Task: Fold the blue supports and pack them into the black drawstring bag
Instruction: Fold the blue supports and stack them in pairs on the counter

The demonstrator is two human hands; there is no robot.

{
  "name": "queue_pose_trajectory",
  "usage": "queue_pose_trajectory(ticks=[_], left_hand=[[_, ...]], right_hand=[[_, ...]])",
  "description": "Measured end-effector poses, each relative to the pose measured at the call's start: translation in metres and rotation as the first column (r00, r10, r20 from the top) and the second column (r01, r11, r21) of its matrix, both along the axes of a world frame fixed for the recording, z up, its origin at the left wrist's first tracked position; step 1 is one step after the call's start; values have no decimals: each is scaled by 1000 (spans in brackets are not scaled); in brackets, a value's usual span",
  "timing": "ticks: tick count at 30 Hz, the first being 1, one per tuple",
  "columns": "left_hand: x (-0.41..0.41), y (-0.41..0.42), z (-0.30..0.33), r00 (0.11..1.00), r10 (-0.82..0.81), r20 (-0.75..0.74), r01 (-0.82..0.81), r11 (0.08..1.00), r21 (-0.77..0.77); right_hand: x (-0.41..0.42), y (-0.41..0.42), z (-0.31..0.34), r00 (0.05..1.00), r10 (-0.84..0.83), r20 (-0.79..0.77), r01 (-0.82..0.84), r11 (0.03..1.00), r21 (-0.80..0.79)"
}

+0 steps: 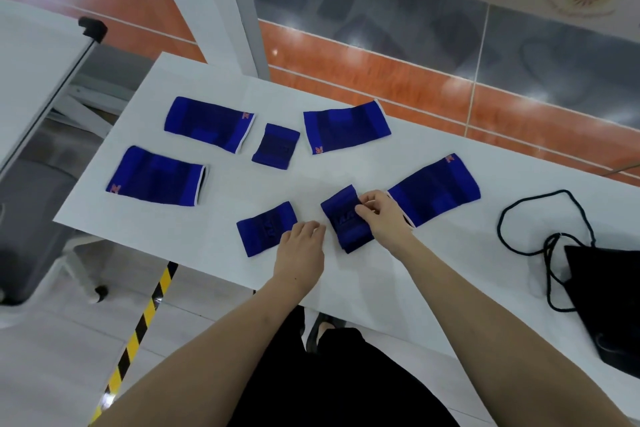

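Head view: right hand (pixel 381 215) pinches small blue support (pixel 343 218); left hand (pixel 303 241) beside it, fingers loose. Align edges, press crease flat.

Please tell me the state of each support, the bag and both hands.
Four large supports: flat, unfolded.
Two small supports: flat, untouched.
Third small support: being folded, pinched by right hand.
Left hand: open, beside it.
Black drawstring bag: lying flat, cord loose.

Blue supports (pixel 433 190) with darker blue blocks, orange logos and white edge trim lie on a white tabletop (pixel 450 274). The bag (pixel 602 302) and its cord are black. Floor tape (pixel 145 315) is striped yellow and black.
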State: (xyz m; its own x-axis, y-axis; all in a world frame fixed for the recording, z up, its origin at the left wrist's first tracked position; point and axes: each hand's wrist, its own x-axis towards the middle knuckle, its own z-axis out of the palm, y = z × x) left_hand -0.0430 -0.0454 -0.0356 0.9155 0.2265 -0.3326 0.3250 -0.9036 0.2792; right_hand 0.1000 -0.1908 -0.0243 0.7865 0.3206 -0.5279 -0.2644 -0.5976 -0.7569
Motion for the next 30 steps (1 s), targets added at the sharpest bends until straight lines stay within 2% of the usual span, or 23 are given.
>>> queue_pose_trajectory(ticks=[6,9,12,14,17,20,22,24,25,26,27,28,29,30], left_hand=[[5,-4,-3,998,-44,34,44,999,-7],[6,-8,-4,997,-68,48,69,997,-23],[7,-14,-9,996,-87,19,87,996,-34],[9,-18,-12,999,-38,15,39,997,-73],[10,-23,-13,1000,10,18,-8,994,-113],[8,-22,-15,1000,-12,29,15,994,-108],[8,-19,-17,999,1,53,7,988,-154],[14,-18,-14,992,98,73,-76,962,-263],[18,-17,-10,973,224,64,-187,916,-356],[24,-17,-2,923,384,21,-329,817,-474],[29,-16,5,853,520,-53,-449,677,-583],[35,-15,10,786,603,-135,-522,533,-666],[41,-13,12,758,626,-182,-540,446,-713],[46,-11,14,758,621,-199,-528,406,-746]], right_hand=[[-6,-1,-24,960,178,216,-113,953,-282],[-6,0,-28,926,266,268,-160,918,-362],[-5,1,-31,923,273,271,-163,916,-366],[-5,2,-33,937,246,247,-153,927,-342],[-3,3,-30,976,158,150,-111,953,-281],[1,1,-27,980,178,93,-149,956,-253],[3,-2,-24,986,155,61,-138,965,-224],[3,-6,-15,994,108,9,-105,983,-151],[3,-9,-10,995,100,-9,-100,989,-110],[2,-13,-3,994,104,-23,-105,992,-67],[1,-17,1,993,117,-32,-118,993,-23],[0,-21,5,990,133,-35,-132,991,24],[-1,-25,8,989,147,-29,-145,988,60],[-1,-28,10,988,151,-12,-150,985,81]])
